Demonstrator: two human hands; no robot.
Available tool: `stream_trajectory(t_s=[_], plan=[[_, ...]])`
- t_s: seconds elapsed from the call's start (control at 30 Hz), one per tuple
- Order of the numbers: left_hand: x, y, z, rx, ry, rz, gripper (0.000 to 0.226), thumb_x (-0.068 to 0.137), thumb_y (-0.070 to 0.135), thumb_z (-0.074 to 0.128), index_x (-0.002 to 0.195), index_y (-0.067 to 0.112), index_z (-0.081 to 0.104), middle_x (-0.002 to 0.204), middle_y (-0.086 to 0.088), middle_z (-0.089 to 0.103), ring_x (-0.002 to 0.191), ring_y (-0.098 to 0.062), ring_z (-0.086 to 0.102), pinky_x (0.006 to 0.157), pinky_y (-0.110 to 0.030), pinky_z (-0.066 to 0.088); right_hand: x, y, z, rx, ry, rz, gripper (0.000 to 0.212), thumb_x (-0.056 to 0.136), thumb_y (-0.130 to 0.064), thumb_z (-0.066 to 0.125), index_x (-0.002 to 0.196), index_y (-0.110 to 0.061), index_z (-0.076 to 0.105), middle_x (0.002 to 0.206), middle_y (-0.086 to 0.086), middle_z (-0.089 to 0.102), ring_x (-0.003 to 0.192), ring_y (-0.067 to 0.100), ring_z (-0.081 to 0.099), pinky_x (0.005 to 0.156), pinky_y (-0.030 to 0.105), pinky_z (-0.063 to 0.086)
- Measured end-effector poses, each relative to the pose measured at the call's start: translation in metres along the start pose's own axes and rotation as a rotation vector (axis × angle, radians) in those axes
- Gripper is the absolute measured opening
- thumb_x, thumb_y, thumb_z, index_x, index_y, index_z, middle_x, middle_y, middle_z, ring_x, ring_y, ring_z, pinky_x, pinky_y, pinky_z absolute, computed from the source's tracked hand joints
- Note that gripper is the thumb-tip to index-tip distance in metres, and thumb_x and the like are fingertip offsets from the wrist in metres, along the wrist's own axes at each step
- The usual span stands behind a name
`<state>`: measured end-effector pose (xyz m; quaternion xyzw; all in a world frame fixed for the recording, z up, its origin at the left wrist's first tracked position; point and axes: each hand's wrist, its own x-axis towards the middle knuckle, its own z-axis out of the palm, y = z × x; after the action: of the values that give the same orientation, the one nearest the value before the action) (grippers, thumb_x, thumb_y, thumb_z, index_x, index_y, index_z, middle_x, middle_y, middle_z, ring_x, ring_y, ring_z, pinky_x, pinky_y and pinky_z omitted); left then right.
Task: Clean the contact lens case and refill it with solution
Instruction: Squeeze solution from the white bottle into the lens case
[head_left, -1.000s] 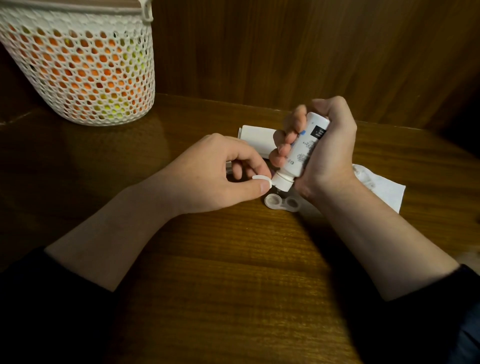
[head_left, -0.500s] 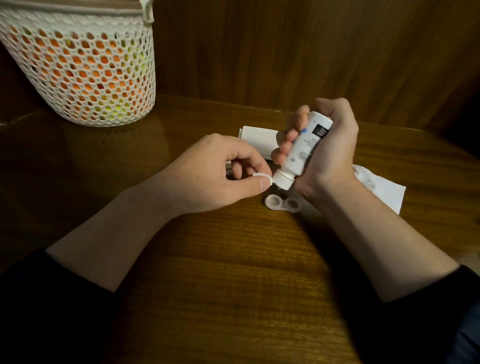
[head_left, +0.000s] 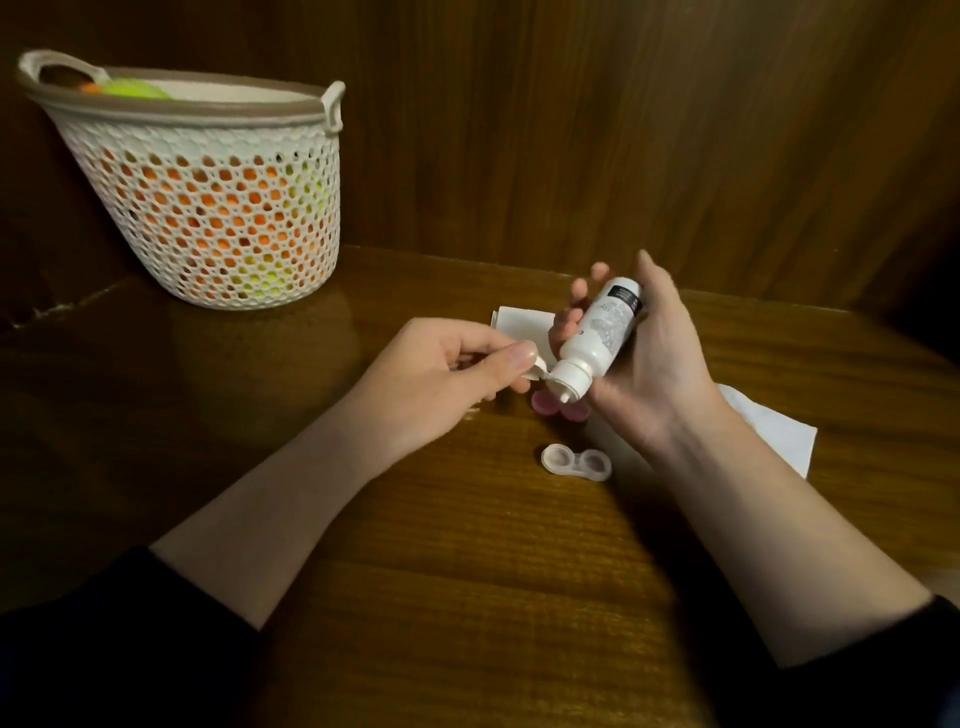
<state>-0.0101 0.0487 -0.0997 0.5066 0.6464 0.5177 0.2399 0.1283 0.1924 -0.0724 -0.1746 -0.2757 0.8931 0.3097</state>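
Note:
The clear contact lens case (head_left: 575, 461) lies open on the wooden table (head_left: 467, 571), both wells facing up. Above and behind it, my right hand (head_left: 649, 364) holds a white solution bottle (head_left: 597, 338) tilted nozzle-down to the left, fingers partly spread. My left hand (head_left: 447, 379) pinches the bottle's small white flip cap (head_left: 540, 368) between thumb and forefinger, right beside the nozzle. Two pink lens case lids (head_left: 558, 406) rest on the table just under the nozzle, partly hidden by the bottle.
A white perforated basket (head_left: 208, 208) with orange and yellow-green contents stands at the back left. A white box (head_left: 522, 325) lies behind my hands. A white tissue (head_left: 769, 431) lies at the right under my right wrist. Wooden walls close off the back.
The bottle and both hands have lifted away from the lens case, which now lies apart in front of them. The pink lids have come into sight. The view has tilted up.

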Motion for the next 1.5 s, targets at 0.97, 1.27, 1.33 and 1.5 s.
stream_trajectory(t_s=[0.97,1.27,1.33,1.5], plan=[[-0.002,0.003,-0.005,-0.445,0.242,0.043,0.026,0.105,0.023,0.063,0.127,0.021,0.076,0.104,-0.006,0.082,0.075,-0.011,0.069,0.052,-0.019,0.049,0.009,0.009,-0.009,-0.809,0.233,-0.342,0.037,0.099,-0.046,0.066,0.077,-0.018,0.075,0.048,0.006,0.054,0.034,0.017,0.042,0.038,0.024,0.034],[-0.006,0.009,-0.002,-0.364,0.193,0.132,0.037,0.091,0.035,0.072,0.126,0.024,0.076,0.103,-0.004,0.083,0.078,-0.014,0.076,0.051,-0.019,0.053,0.008,0.009,-0.011,-0.835,0.200,-0.332,0.037,0.099,-0.044,0.069,0.072,-0.019,0.074,0.049,0.009,0.054,0.034,0.018,0.044,0.040,0.025,0.039],[-0.005,0.010,-0.003,-0.387,0.177,0.088,0.038,0.089,0.038,0.073,0.124,0.024,0.076,0.101,-0.005,0.083,0.077,-0.013,0.075,0.050,-0.018,0.053,0.007,0.009,-0.011,-0.851,0.160,-0.341,0.035,0.098,-0.044,0.069,0.075,-0.018,0.073,0.050,0.009,0.054,0.036,0.019,0.045,0.044,0.027,0.041],[-0.004,0.010,-0.002,-0.413,0.119,0.042,0.045,0.083,0.041,0.076,0.121,0.019,0.076,0.099,-0.007,0.083,0.077,-0.015,0.075,0.050,-0.021,0.051,0.005,0.011,-0.012,-0.949,0.148,-0.389,0.045,0.101,-0.043,0.065,0.082,-0.003,0.069,0.055,0.007,0.055,0.041,0.019,0.049,0.043,0.030,0.044]])
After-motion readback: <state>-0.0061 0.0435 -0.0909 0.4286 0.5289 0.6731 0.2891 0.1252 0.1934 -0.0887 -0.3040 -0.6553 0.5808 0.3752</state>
